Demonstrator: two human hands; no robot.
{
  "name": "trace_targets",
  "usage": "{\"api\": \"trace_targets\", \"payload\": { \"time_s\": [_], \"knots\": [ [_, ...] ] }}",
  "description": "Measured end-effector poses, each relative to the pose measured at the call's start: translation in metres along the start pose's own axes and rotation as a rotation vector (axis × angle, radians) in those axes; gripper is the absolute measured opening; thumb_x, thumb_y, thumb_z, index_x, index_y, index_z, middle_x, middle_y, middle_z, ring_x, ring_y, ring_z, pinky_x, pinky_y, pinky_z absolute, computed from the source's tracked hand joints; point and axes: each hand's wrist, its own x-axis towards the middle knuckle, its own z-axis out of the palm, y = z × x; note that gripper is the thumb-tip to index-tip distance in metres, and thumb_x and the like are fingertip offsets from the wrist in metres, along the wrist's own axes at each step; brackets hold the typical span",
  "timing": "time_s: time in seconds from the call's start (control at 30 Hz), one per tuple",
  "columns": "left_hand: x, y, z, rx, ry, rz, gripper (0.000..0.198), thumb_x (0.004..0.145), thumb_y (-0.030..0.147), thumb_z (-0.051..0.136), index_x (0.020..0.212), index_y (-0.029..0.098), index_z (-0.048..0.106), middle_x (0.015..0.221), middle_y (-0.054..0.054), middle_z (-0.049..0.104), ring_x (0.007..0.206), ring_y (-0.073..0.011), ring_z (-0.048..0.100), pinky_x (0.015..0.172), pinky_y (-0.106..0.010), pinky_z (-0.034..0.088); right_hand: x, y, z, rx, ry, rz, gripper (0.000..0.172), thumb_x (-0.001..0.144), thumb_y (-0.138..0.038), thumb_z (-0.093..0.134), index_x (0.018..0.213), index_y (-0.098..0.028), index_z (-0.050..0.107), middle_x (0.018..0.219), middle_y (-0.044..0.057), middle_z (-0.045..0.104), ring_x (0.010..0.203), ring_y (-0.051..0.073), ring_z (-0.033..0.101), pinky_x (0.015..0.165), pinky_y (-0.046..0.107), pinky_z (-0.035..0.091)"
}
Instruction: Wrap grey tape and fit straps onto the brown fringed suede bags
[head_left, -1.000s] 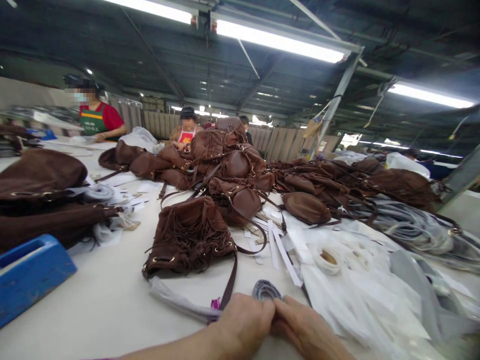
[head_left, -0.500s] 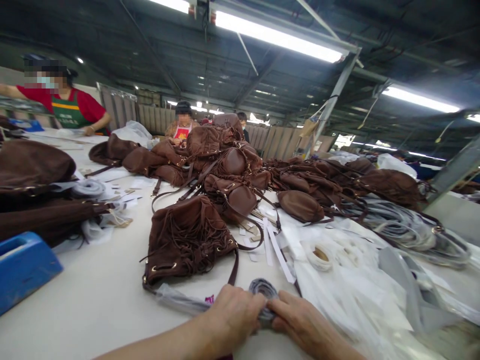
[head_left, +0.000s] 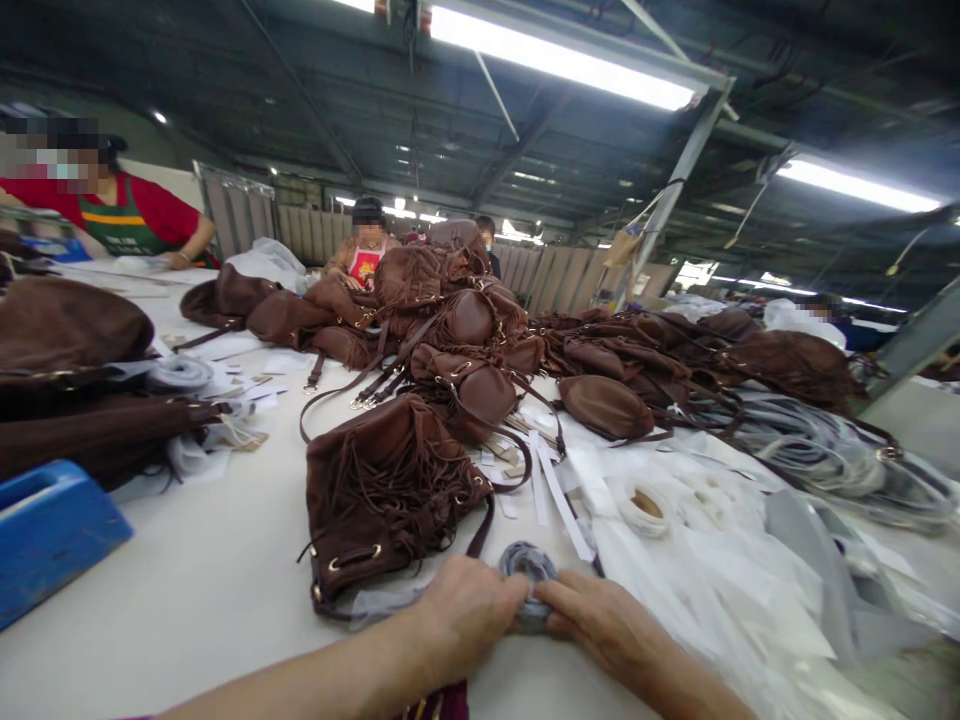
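Close to the table's front edge, my left hand (head_left: 472, 610) and my right hand (head_left: 596, 620) meet at a coiled grey strap wrapped in clear plastic (head_left: 527, 562). Fingers of both hands are closed on the coil's near side, thumbs almost touching. Just beyond my left hand lies a dark brown fringed handbag (head_left: 390, 490) with gold eyelets, its thin strap curving out to the right. A length of clear plastic wrap (head_left: 382, 603) lies between the bag's lower edge and my left wrist.
Brown bags are heaped in a pile (head_left: 450, 320) across the table. A blue tape dispenser (head_left: 60, 540) stands at left. At right lie white sheets (head_left: 697, 540), a tape roll (head_left: 643, 508) and wrapped grey straps (head_left: 817, 450). A co-worker in a green apron (head_left: 124, 215) is at far left.
The fringed bag now appears slightly lower and further right. Less of the plastic wrap shows beside my left hand. Both hands stay on the coil. The co-worker at left leans further left.
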Motion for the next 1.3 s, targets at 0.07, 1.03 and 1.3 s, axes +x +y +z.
{"api": "trace_targets", "payload": {
  "time_s": [0.07,1.03,1.3],
  "knots": [
    [0.005,0.005,0.002,0.017,-0.042,-0.04,0.019,0.086,0.013,0.05,0.105,0.013,0.053,0.088,-0.012,0.07,0.081,-0.0294,0.069,0.068,-0.038,0.054,0.001,-0.003,0.001,0.016,0.0,0.042,0.025,0.088,-0.014,0.048,0.109,-0.02,0.061,0.09,0.009,0.071,0.078,0.025,0.068,0.062,0.029,0.044],
    [0.008,0.004,-0.006,-0.141,-0.017,-0.124,0.022,0.083,0.009,0.049,0.104,0.01,0.058,0.095,-0.016,0.069,0.088,-0.0311,0.067,0.076,-0.041,0.053,0.01,-0.012,0.014,-0.239,0.233,0.064,0.004,0.088,-0.02,0.059,0.088,-0.023,0.062,0.068,0.0,0.07,0.056,0.021,0.068,0.043,0.028,0.03],
    [-0.023,-0.056,-0.047,-0.781,0.207,0.084,0.039,0.076,0.006,0.044,0.111,0.014,0.059,0.096,-0.006,0.065,0.085,-0.0163,0.061,0.078,-0.025,0.048,0.009,-0.01,0.005,-0.312,0.243,0.113,0.008,0.087,-0.021,0.062,0.094,-0.024,0.062,0.074,0.002,0.066,0.059,0.02,0.068,0.045,0.027,0.023]
  ]
}}
